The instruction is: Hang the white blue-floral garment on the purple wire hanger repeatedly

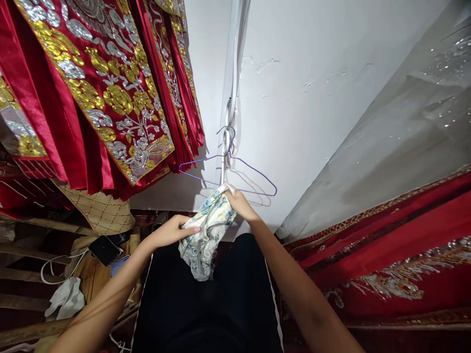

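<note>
1. We see the floral-print garment [208,235], white with blue and green patterning, just below the center of the frame, bunched between both hands above the dark trousers [206,314].
2. Our left hand [172,232] pinches its left side, thumb laid across the cloth; the fingers underneath are hidden from us.
3. Our right hand [238,203] pinches the top edge near the middle of the frame, fingers mostly tucked out of sight.
4. We judge the garment light, soft and limp: it sags in folds from our grip, so it should crumple rather than hold a shape. Slipperiness we cannot tell.
5. The gathered upper edge looks the firmest place to take hold; we would keep the two pinches apart to spread it, and avoid tugging one loose fold.
6. Just above, center frame, hangs a purple wire hanger [257,171], thin and probably easy to bend. The garment's top overlaps its lower bar in our view; whether they touch, we cannot tell.
7. At upper left hang red embroidered skirts [121,93], their sequins likely prone to snagging.
</note>
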{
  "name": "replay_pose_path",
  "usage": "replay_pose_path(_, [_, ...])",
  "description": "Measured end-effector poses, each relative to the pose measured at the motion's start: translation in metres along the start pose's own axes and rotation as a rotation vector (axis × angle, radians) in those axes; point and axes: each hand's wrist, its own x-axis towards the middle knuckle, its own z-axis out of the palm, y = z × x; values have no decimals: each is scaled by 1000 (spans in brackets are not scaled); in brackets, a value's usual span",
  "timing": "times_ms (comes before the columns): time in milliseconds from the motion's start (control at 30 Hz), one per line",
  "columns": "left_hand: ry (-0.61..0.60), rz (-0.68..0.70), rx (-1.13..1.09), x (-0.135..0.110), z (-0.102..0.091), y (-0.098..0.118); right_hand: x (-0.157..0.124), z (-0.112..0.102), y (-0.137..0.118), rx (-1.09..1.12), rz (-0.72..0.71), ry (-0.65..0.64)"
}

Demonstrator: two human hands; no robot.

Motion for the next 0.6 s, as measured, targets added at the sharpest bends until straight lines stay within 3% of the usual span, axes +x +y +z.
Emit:
replay_pose_path(100, [-27,-11,52,-7,-1,-12,-7,-7,17,-168,-3,34])
replay_pose_path(233, [36,-191,475,-13,-11,-38,-27,-43,21,-409,-54,12])
replay_pose_path(300, [104,-206,647,-9,-23,-40,-34,-57,17,-439,-98,-30])
replay_pose_path(433, [324,-97,720,9,-53,-15,-40,-65,11,-332,-137,-37])
replay_pose_path(600, [395,169,344,35,-73,28,-43,-45,14,-300,-72,21])
